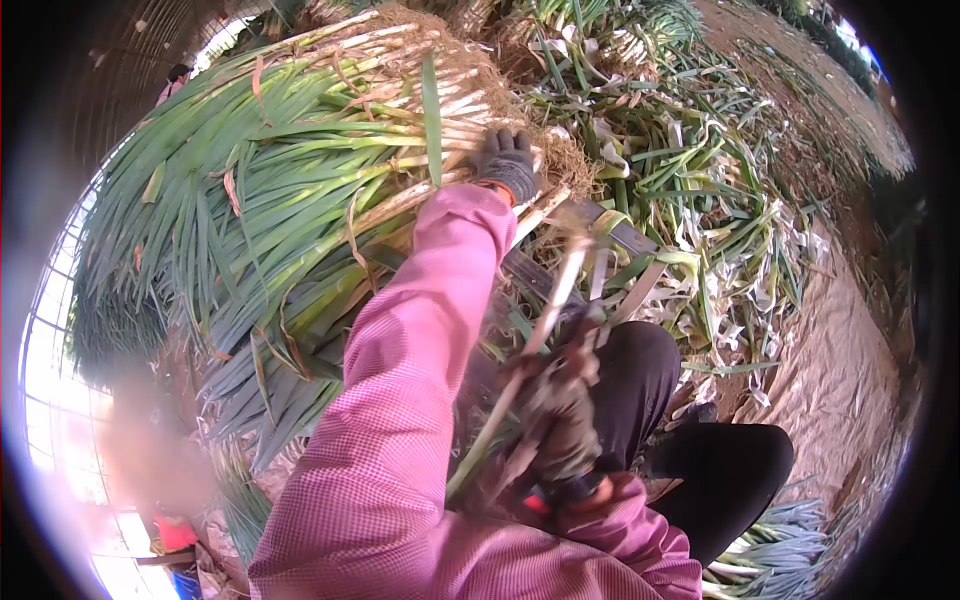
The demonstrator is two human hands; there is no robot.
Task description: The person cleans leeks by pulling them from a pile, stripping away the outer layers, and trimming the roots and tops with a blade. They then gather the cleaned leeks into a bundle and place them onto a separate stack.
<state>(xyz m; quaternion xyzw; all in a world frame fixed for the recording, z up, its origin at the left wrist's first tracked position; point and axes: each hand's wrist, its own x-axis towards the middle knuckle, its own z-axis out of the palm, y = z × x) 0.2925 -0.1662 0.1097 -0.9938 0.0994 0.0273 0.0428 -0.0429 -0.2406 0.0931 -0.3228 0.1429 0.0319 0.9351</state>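
Observation:
My left hand [508, 165], in a dark grey glove, reaches out to the root end of a big pile of leeks [300, 170]. It rests on the white stalks, with its gloved fingers stretched and slightly apart. Nearer to my body, my gloved right hand [565, 420] is blurred by motion and closed around a leek stalk [562, 285]. That stalk slants across my lap, its pale end up and its green part toward the lower left. A dark flat bar [628, 235] lies just beyond my right hand.
Stripped leaves [690, 190] are heaped at right, beside a brown ground sheet [835, 350]. More leeks [775, 550] lie at lower right. A person [176, 80] is far off at upper left. A red object [176, 533] shows at lower left.

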